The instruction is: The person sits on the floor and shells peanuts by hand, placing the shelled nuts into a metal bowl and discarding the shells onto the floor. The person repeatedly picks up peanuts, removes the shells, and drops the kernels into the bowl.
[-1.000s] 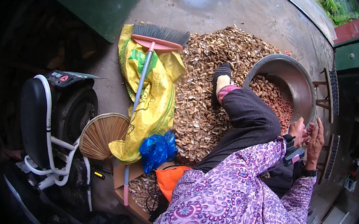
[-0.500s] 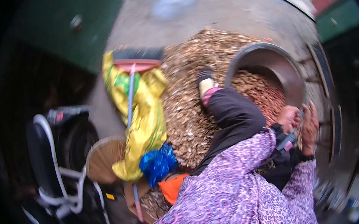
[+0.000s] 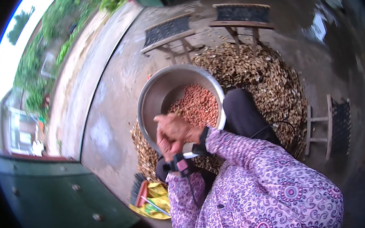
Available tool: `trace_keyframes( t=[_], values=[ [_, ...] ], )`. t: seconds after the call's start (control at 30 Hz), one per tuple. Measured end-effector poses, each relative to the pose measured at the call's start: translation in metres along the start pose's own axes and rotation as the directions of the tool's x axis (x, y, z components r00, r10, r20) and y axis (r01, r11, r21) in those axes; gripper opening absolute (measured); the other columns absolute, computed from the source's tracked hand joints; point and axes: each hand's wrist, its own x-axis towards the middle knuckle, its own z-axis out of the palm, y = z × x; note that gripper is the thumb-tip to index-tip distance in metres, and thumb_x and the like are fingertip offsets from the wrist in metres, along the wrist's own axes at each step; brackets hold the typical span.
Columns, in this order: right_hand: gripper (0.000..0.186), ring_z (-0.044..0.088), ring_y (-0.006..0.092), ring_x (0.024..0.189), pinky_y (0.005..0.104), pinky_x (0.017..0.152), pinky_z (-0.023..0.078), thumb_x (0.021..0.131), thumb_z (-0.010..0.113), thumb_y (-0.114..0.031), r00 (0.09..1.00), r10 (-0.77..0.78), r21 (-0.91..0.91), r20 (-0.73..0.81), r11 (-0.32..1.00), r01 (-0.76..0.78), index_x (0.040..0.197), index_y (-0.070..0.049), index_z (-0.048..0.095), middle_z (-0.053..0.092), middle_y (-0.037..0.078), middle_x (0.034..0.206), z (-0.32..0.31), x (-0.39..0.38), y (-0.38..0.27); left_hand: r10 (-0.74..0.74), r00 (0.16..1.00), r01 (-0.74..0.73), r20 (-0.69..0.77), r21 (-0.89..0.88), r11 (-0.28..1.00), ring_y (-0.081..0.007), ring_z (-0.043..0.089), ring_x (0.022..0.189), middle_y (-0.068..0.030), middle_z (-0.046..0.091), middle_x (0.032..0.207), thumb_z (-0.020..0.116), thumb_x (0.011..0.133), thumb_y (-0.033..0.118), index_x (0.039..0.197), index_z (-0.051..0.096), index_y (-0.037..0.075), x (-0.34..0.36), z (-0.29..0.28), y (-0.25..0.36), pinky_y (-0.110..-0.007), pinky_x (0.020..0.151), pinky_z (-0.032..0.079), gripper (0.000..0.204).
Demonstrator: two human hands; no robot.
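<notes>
A wide metal basin [image 3: 152, 100] stands tilted between my knees, with reddish shelled peanuts [image 3: 199, 101] heaped on its far right side. My left hand [image 3: 167, 145], a dark band with a pink-topped device at its wrist, is closed over the basin's near left rim. Against it presses my right hand [image 3: 178, 128], its fingers curled above the left one. Whatever lies between the two hands is hidden. Tan peanut shells [image 3: 270, 78] lie in a broad pile around the basin and my legs.
Two low wooden-framed racks with dark mesh, a left rack [image 3: 169, 32] and a right rack [image 3: 243, 15], stand beyond the basin; a third rack [image 3: 337, 126] is at right. A yellow sack [image 3: 157, 198] and a broom [image 3: 142, 193] lie lower left, near a green metal panel [image 3: 58, 185].
My view has swung to the right, bringing the basin to the middle and the racks into sight. My hands, apart before with the right one spread, now press together over the basin.
</notes>
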Motion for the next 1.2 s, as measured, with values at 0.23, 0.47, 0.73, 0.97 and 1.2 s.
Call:
trace_keyframes(
  t=[0.23, 0.47, 0.73, 0.97, 1.2],
  values=[
    [0.021, 0.058, 0.0321, 0.076, 0.0406, 0.067, 0.046, 0.076, 0.045, -0.017, 0.997, -0.016, 0.196, 0.07, 0.981, 0.002, 0.092, -0.006, 0.054, 0.06, 0.017, 0.081, 0.005, 0.002, -0.051, 0.0, 1.0, 0.001, -0.01, 0.044, 0.999, -0.0251, 0.048, 0.104, -0.0103, 0.053, 0.111, 0.047, 0.083, 0.029, 0.108, 0.051, 0.005, -0.021, -0.01, 0.055, -0.039, 0.092, 0.036, 0.035],
    [0.023, 0.051, 0.0299, 0.095, 0.0398, 0.079, 0.041, 0.073, 0.047, -0.016, 0.99, 0.022, 0.324, 0.142, 0.944, -0.068, 0.092, -0.006, 0.056, 0.057, 0.015, 0.095, 0.0, -0.003, -0.063, 0.079, 0.992, -0.048, -0.093, 0.302, 0.952, -0.027, 0.049, 0.103, -0.0127, 0.053, 0.109, 0.044, 0.085, 0.028, 0.108, 0.05, 0.004, -0.035, 0.004, 0.067, -0.04, 0.09, 0.038, 0.035],
    [0.02, 0.058, 0.0308, 0.08, 0.0388, 0.071, 0.046, 0.071, 0.052, -0.019, 0.969, 0.101, 0.244, 0.225, 0.957, -0.156, 0.079, -0.004, 0.062, 0.061, 0.016, 0.083, -0.023, -0.003, -0.068, 0.089, 0.984, -0.016, -0.153, 0.425, 0.905, -0.0262, 0.05, 0.101, -0.0115, 0.054, 0.107, 0.047, 0.083, 0.032, 0.104, 0.052, 0.007, -0.039, 0.015, 0.068, -0.041, 0.089, 0.038, 0.033],
    [0.021, 0.06, 0.0298, 0.072, 0.0364, 0.066, 0.047, 0.071, 0.057, -0.022, 0.957, 0.187, 0.402, 0.22, 0.877, -0.263, 0.077, -0.003, 0.061, 0.061, 0.016, 0.076, -0.063, -0.004, -0.071, 0.173, 0.949, -0.061, -0.262, 0.386, 0.92, -0.0161, 0.056, 0.068, -0.0034, 0.06, 0.076, 0.05, 0.08, 0.023, 0.081, 0.059, 0.009, -0.052, 0.033, 0.062, -0.029, 0.059, 0.044, 0.016],
    [0.022, 0.06, 0.0202, 0.056, 0.0317, 0.056, 0.047, 0.072, 0.061, -0.025, 0.949, 0.262, 0.633, 0.177, 0.708, -0.313, 0.071, -0.003, 0.06, 0.06, 0.01, 0.061, -0.071, -0.006, -0.066, 0.015, 0.987, 0.019, -0.162, 0.207, 0.978, -0.0097, 0.042, 0.054, -0.0004, 0.05, 0.064, 0.054, 0.077, 0.021, 0.077, 0.054, 0.009, -0.057, 0.053, 0.052, -0.023, 0.044, 0.032, 0.012]
  ],
)
